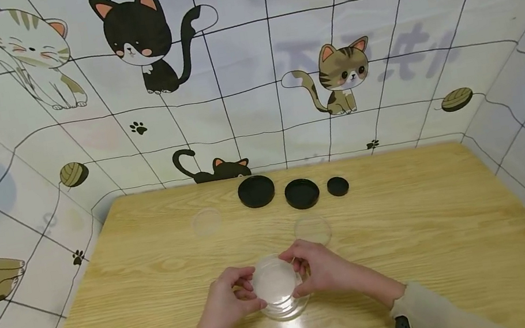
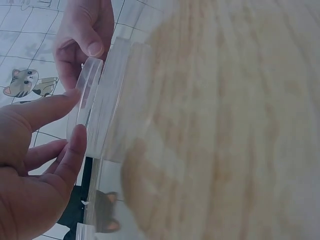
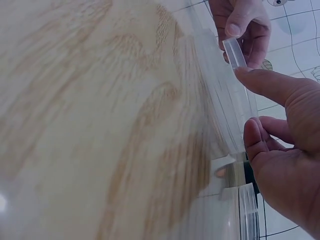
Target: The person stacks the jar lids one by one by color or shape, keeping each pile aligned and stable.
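Observation:
A small clear round dish (image 1: 275, 280) is held by its rim between both hands. My left hand (image 1: 229, 297) grips its left edge with thumb and fingers. On the opposite edge, my right hand (image 1: 322, 268) pinches it the same way. Directly beneath sits a wider clear dish (image 1: 289, 313), its rim showing around the front of the smaller one. From the left wrist side, the held dish (image 2: 89, 85) lies right against the stacked clear dishes (image 2: 111, 80). The right wrist view also shows the held dish (image 3: 235, 54) between the two hands.
Behind the hands, a clear round piece (image 1: 313, 230) lies on the wooden table (image 1: 441, 249). A fainter clear disc (image 1: 206, 222) is at the back left. Large (image 1: 256, 191), medium (image 1: 302, 194) and small black round dishes (image 1: 337, 186) stand along the back. Cat-patterned cloth (image 1: 253, 113) surrounds the table.

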Motion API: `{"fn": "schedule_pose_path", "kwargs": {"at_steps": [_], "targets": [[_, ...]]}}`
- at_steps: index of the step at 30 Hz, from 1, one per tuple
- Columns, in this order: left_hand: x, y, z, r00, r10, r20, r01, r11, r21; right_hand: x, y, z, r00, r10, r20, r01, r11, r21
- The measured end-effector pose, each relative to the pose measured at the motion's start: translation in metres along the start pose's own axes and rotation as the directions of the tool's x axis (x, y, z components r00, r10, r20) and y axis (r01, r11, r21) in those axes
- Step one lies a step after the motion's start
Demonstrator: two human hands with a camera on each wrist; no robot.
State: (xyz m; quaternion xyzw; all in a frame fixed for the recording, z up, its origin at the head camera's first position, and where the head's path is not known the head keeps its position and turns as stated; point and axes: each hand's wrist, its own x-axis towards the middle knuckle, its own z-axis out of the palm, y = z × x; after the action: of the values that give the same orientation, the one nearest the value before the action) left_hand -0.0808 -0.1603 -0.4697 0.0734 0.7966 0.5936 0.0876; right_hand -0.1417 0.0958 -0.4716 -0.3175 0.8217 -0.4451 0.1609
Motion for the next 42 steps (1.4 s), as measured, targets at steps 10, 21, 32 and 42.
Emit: {"fn": "schedule_pose_path", "kwargs": {"at_steps": [10,21,32,42], "targets": [[-0.002,-0.002,0.003,1.000,-0.004,-0.015,0.006,0.995,0.099,0.001,0.001,0.003,1.000,-0.023,0.021,0.024,0.999,-0.048],[-0.003,-0.001,0.004,0.999,-0.008,-0.045,0.011,0.998,0.056,0.002,0.000,0.004,0.999,-0.043,0.025,0.045,0.994,-0.096],[-0.004,-0.002,0.004,0.999,-0.028,-0.044,0.028,1.000,0.008,-0.002,0.003,0.001,0.998,-0.064,0.022,0.065,0.994,-0.083],[0.014,0.011,-0.002,0.999,0.012,-0.049,-0.013,1.000,-0.020,-0.016,0.003,-0.031,0.987,-0.079,-0.143,0.081,0.997,0.011]]}}
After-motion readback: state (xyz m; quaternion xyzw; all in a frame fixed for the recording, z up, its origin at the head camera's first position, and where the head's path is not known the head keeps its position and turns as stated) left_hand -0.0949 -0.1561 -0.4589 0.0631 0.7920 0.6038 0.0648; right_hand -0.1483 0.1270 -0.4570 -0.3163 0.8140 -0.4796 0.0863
